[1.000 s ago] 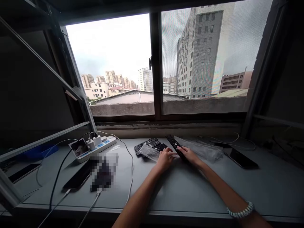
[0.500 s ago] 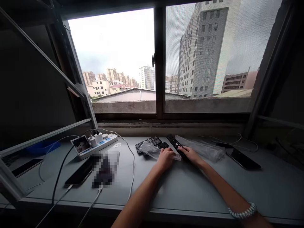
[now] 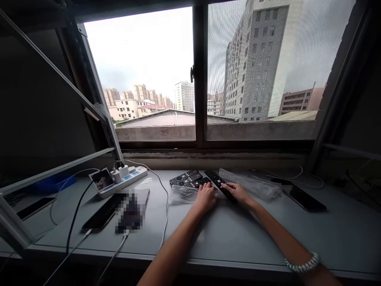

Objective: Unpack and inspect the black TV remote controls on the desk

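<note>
One remote [image 3: 218, 183], near end under right hand [image 3: 238, 193]

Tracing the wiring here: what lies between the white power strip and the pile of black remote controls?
The head view shows a thin white cable curving through that gap, between the white power strip and the black remote controls.

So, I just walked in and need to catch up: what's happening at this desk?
A person works bare-handed at a grey desk under the window. The left hand rests on a clear plastic bag lying flat in front of a cluster of black remotes. The right hand lies over the near end of one long remote. More plastic bags and a phone lie to the right.
</note>
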Motion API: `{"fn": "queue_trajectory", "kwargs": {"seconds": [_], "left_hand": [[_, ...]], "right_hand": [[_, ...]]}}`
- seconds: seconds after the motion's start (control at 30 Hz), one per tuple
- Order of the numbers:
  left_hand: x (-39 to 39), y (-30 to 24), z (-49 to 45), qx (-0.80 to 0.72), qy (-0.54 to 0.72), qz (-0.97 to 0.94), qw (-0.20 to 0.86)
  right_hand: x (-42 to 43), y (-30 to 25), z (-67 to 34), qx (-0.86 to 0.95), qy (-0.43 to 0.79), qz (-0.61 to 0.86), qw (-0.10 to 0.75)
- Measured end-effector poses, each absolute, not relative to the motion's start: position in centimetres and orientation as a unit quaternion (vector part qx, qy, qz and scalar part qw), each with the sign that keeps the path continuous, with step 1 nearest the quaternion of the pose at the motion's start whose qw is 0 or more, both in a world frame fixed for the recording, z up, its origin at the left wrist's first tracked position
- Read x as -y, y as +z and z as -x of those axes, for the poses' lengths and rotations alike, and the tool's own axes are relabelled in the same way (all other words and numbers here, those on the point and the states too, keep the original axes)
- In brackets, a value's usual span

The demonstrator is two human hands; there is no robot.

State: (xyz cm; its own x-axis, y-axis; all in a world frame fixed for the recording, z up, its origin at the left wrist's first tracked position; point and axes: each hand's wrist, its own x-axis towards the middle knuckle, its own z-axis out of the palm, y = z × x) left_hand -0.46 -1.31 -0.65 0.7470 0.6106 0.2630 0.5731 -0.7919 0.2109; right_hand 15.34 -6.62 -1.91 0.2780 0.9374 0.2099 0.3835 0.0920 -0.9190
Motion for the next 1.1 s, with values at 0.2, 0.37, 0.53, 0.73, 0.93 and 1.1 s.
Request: {"fn": "queue_trajectory", "kwargs": {"seconds": [0.2,0.37,0.53,0.73,0.93,1.1], "left_hand": [[1.9,-0.2,0.6,-0.296,0.206,-0.931,0.05],[2.6,1.4,1.4,-0.277,0.29,-0.915,0.048],[2.9,2.0,1.5,-0.244,0.349,-0.904,0.027],[3.3,1.9,1.1,-0.172,0.323,-0.929,0.062],[3.3,1.6,0.9,-0.161,0.268,-0.947,0.073],[2.9,1.2,0.7,-0.173,0.281,-0.941,0.072]], "right_hand": [[6.8,-1.7,-15.1,0.554,0.253,0.62,0.495],[6.8,-1.6,-15.2,0.549,0.264,0.619,0.496],[7.2,-1.4,-14.9,0.564,0.25,0.623,0.481],[7.2,-1.7,-15.2,0.571,0.234,0.642,0.455],[6.7,-2.6,-15.7,0.594,0.222,0.621,0.461],[6.6,-2.8,-15.7,0.593,0.22,0.63,0.45]]}}
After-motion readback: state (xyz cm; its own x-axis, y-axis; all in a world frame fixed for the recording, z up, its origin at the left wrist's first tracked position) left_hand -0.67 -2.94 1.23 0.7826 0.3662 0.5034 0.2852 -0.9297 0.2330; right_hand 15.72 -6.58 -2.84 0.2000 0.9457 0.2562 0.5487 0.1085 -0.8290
